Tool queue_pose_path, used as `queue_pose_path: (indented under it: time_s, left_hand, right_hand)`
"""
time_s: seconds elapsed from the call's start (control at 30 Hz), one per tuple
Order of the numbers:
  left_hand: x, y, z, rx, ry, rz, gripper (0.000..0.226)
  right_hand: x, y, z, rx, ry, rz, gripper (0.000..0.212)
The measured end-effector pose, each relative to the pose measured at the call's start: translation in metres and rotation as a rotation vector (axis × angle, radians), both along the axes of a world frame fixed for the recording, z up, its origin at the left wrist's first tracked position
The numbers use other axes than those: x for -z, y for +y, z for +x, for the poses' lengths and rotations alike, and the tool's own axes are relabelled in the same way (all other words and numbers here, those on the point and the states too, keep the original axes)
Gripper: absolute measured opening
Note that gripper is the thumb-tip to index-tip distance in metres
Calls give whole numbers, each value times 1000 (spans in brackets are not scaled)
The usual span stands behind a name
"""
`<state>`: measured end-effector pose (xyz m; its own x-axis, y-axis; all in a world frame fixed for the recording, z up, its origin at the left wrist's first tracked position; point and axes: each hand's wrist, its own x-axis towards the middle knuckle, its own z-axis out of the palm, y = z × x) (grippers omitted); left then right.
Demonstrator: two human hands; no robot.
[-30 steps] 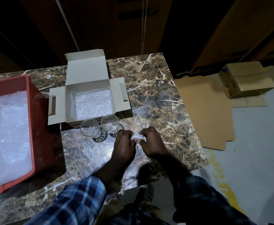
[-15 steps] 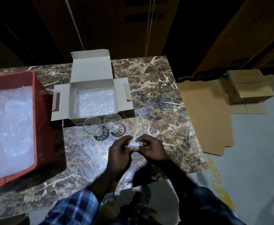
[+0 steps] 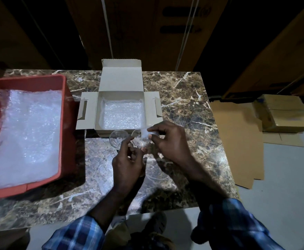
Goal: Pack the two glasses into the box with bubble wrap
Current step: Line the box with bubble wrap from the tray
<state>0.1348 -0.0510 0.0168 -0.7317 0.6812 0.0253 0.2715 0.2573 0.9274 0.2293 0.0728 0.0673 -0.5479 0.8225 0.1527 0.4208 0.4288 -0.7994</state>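
Observation:
An open white cardboard box [image 3: 91, 112] stands on the marble table, its floor lined with bubble wrap [image 3: 122, 115]. Two clear glasses stand just in front of it: the left glass [image 3: 116, 138] is in plain sight, the right glass [image 3: 138, 139] is partly hidden by my fingers. My right hand [image 3: 169, 139] pinches a small folded piece of bubble wrap [image 3: 145, 132] right above the right glass. My left hand [image 3: 127, 163] is just below, fingertips on the lower edge of that same piece.
A red plastic bin [image 3: 65, 112] full of bubble wrap sheets [image 3: 25, 130] sits at the left. The table's right edge [image 3: 218, 127] drops to a floor with flat cardboard [image 3: 237, 141] and a stack of brown boxes [image 3: 284, 112].
Both hands have moved away from me with the folded bubble wrap, from the bare table to just over the right glass. The glasses and box have stayed in place.

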Motion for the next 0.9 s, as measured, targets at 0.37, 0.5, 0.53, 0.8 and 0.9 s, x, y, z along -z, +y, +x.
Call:
queue_pose_path:
  time_s: [0.37, 0.5, 0.53, 0.8, 0.9]
  left_hand:
    - [-14, 21, -6, 218, 331, -485, 67]
    - [-10, 21, -2, 266, 399, -501, 68]
    - [-9, 21, -2, 275, 394, -510, 70]
    - [0, 22, -3, 291, 296, -456, 75]
    - [6, 17, -1, 273, 250, -431, 76]
  right_hand:
    - [28, -9, -27, -138, -368, 256, 27]
    - [25, -5, -24, -140, -409, 267, 27]
    - [25, -5, -24, -148, -429, 297, 25]
    - [16, 4, -31, -235, -594, 252, 29]
    - [18, 6, -33, -287, -619, 177, 30]
